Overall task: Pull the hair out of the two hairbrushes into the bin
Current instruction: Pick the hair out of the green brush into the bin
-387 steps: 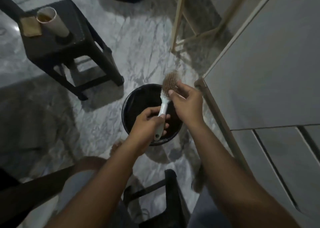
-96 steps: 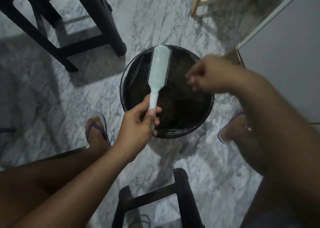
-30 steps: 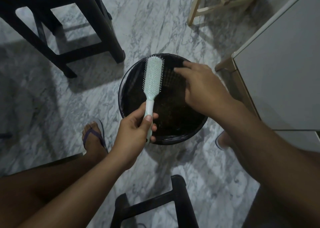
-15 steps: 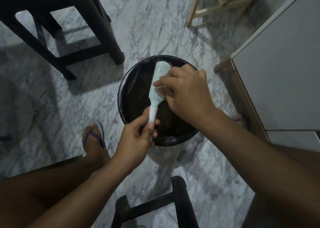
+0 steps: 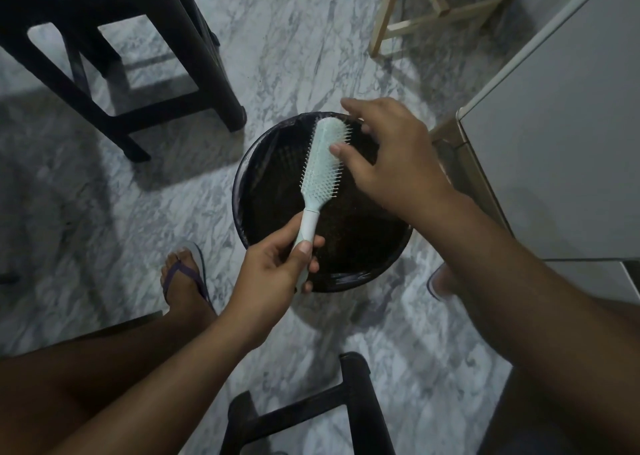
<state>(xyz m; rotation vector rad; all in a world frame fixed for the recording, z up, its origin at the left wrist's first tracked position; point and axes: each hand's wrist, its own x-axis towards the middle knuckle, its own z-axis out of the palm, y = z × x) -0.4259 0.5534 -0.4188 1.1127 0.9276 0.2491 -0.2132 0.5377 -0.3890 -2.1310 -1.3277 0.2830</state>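
A pale mint hairbrush (image 5: 322,163) is held over a round black bin (image 5: 398,260) on the marble floor, bristles up, head pointing away from me. My left hand (image 5: 277,274) grips its handle. My right hand (image 5: 391,156) hovers over the brush head with fingers spread, the thumb touching the bristles at the right side. I see no clump of hair on the bristles. Brownish hair lies in the dark bin. Only one hairbrush is in view.
A black stool (image 5: 145,56) stands at the upper left, another black stool frame (image 5: 311,409) at the bottom centre. A pale cabinet (image 5: 561,118) fills the right side; a wooden frame (image 5: 429,7) stands behind. My sandalled left foot (image 5: 185,285) rests left of the bin.
My right hand, closed over the bristles half a second ago, has lifted and spread its fingers toward the brush tip. The left hand keeps holding the handle.
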